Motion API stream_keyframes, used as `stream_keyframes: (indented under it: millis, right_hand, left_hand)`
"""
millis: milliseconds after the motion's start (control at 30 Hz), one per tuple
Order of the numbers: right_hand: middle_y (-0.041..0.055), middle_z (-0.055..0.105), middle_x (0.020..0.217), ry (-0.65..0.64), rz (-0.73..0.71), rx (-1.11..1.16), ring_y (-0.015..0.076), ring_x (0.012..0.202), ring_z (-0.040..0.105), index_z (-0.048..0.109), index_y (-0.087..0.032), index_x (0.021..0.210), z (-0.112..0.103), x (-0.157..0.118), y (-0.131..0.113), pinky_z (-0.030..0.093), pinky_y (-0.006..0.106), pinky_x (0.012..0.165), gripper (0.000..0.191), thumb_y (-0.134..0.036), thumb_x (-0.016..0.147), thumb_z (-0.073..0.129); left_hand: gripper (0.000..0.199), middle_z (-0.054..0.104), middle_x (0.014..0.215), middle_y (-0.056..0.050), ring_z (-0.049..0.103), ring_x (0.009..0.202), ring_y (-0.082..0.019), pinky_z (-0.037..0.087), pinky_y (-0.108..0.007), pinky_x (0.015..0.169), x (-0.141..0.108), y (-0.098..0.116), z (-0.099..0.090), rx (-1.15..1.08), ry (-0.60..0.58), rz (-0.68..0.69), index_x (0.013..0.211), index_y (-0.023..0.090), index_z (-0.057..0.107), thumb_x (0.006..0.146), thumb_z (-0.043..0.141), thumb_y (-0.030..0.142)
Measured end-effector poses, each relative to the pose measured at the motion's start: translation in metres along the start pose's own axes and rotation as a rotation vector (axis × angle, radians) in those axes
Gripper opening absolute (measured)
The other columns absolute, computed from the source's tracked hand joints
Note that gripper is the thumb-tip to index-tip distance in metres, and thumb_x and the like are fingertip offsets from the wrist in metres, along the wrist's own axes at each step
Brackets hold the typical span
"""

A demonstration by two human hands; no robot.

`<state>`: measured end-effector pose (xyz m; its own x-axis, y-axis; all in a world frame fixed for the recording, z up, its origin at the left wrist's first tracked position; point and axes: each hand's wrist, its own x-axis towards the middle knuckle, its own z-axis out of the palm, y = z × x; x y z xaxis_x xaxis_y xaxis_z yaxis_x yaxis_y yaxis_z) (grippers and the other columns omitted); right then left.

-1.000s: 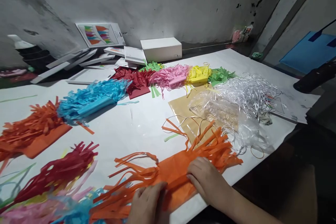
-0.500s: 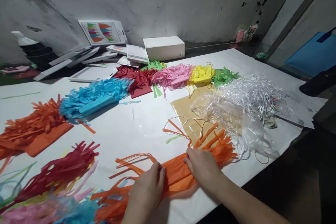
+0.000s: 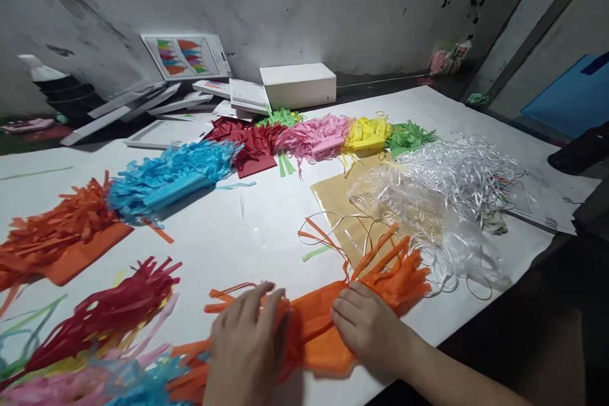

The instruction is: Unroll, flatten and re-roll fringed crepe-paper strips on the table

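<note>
An orange tissue-paper tassel point(image 3: 318, 314) with fringed ends lies across the front of the table, its plain middle band partly unfolded. My right hand point(image 3: 368, 323) presses on that band near the right fringe, fingers curled over the paper. On the left, my left hand point(image 3: 247, 336) rests over the tassel with its fingers stretched and slightly apart; its thumb is hidden. Beside it lies a bunch of dark red fringe point(image 3: 114, 304), with pink and blue fringes point(image 3: 137, 380) below. Loose orange strips point(image 3: 228, 298) stick out past my left fingers.
Folded fringe stacks in orange point(image 3: 71, 235), blue point(image 3: 176, 177), dark red point(image 3: 252, 146), pink point(image 3: 316, 136), yellow point(image 3: 368, 133) and green point(image 3: 412, 137) line the table. Clear plastic bags point(image 3: 404, 203) and silvery ribbon point(image 3: 466, 168) lie right. A white box point(image 3: 298, 89) stands behind.
My left hand has loosened its pinch and spread its fingers over the paper. My right hand has shifted slightly down, its fingers now curled over the band, which lies more opened out.
</note>
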<state>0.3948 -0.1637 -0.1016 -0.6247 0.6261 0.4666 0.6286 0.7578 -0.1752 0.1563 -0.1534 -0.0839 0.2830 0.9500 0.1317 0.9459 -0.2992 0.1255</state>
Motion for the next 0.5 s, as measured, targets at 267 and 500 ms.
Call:
stream_keyframes:
  millis: [267,500]
  right_hand:
    - [0.0093,0.069,0.092,0.002,-0.008,0.028,0.0231,0.091,0.06,0.066,-0.012,0.107,-0.008,-0.004,-0.008,0.044,0.04,0.096,0.02,-0.012,0.099,0.048]
    - [0.0065,0.07,0.094,-0.063,0.002,0.0,0.0209,0.093,0.06,0.066,-0.017,0.099,-0.009,-0.027,-0.002,0.041,0.037,0.097,0.015,-0.01,0.099,0.052]
  left_hand:
    - [0.029,0.079,0.096,-0.003,0.064,0.095,-0.024,0.039,-0.043,0.095,-0.025,0.038,0.029,-0.222,0.295,0.326,0.098,0.023,0.071,0.1,0.043,0.016]
    - [0.028,0.081,0.1,0.004,0.065,0.097,-0.022,0.035,-0.039,0.092,-0.049,0.01,0.029,-0.114,0.236,0.393,0.106,0.03,0.071,0.103,0.043,0.029]
